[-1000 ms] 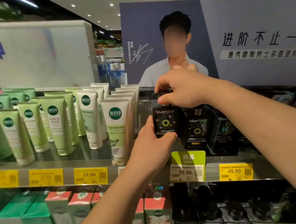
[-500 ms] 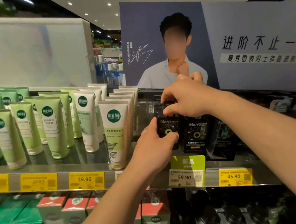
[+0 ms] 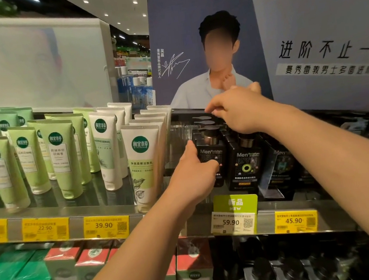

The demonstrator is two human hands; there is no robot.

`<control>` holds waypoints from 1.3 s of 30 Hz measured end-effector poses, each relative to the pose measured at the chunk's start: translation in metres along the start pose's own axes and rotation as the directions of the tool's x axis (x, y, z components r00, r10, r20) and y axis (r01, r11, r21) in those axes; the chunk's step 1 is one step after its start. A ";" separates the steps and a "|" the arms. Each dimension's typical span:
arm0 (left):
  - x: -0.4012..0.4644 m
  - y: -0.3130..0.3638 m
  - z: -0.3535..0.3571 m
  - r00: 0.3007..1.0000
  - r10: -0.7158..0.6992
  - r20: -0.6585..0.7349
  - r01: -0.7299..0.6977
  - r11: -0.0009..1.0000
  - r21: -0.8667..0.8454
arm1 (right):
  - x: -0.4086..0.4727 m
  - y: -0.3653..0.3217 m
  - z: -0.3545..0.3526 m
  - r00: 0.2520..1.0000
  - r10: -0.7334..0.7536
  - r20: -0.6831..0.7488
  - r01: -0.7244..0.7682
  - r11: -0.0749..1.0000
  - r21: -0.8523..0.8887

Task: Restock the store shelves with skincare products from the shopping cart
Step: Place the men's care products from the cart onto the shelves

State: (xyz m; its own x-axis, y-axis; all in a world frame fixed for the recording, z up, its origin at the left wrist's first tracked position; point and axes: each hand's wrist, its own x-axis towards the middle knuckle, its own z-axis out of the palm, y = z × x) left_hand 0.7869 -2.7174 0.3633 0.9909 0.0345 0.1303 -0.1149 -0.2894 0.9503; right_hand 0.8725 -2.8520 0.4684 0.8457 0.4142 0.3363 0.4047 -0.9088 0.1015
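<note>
Black pump bottle (image 3: 212,157) on shelf (image 3: 106,204), just right of white tube (image 3: 145,163). Left hand (image 3: 192,174) grips its body, right hand (image 3: 238,112) pinches a pump behind. Risk: nudge topples neighbouring bottle (image 3: 244,159).

Two bare forearms in view, no sleeves visible up to the frame edges. No watch, bracelet, ring or glove seen on either wrist or hand. Bare left hand (image 3: 192,174) shows its back and knuckles; thumb visible, fingertips mostly hidden. Bare right hand (image 3: 238,112) shows its back, knuckles and short unpainted nails. Upper arms and clothing out of frame.
</note>
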 end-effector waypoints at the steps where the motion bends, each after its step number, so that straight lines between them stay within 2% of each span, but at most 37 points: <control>1: 0.001 -0.001 0.000 1.000 0.004 0.002 -0.004 1.000 0.004 | 0.001 0.000 0.002 1.000 -0.001 0.013 0.001 1.000 -0.006; 7: 0.004 -0.005 0.002 1.000 0.005 0.019 -0.006 0.998 0.063 | 0.004 -0.002 0.010 1.000 0.001 0.017 -0.002 1.000 0.020; 14: 0.004 -0.008 0.003 1.000 -0.005 -0.004 0.005 0.999 0.045 | 0.008 0.001 0.013 1.000 0.028 -0.011 -0.027 0.995 0.093; 23: 0.002 -0.006 0.002 1.000 -0.009 0.009 0.009 0.998 0.063 | 0.010 0.002 0.012 0.999 0.024 -0.025 -0.022 0.997 0.072; 28: 0.000 -0.006 0.000 1.000 0.006 -0.001 -0.006 0.994 0.106 | -0.006 0.010 0.009 0.990 -0.017 -0.142 0.042 0.983 0.178; 39: -0.028 0.008 0.000 0.982 0.166 -0.087 -0.157 0.983 0.100 | -0.051 0.024 0.013 0.918 -0.125 -0.376 0.217 0.953 0.212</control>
State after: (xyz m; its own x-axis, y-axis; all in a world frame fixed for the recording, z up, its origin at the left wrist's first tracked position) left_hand 0.7586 -2.7204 0.3678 0.9482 0.0689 0.3101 -0.2615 -0.3851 0.8850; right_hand 0.8432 -2.8947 0.4416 0.5952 0.4747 0.6484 0.6427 -0.7656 -0.0294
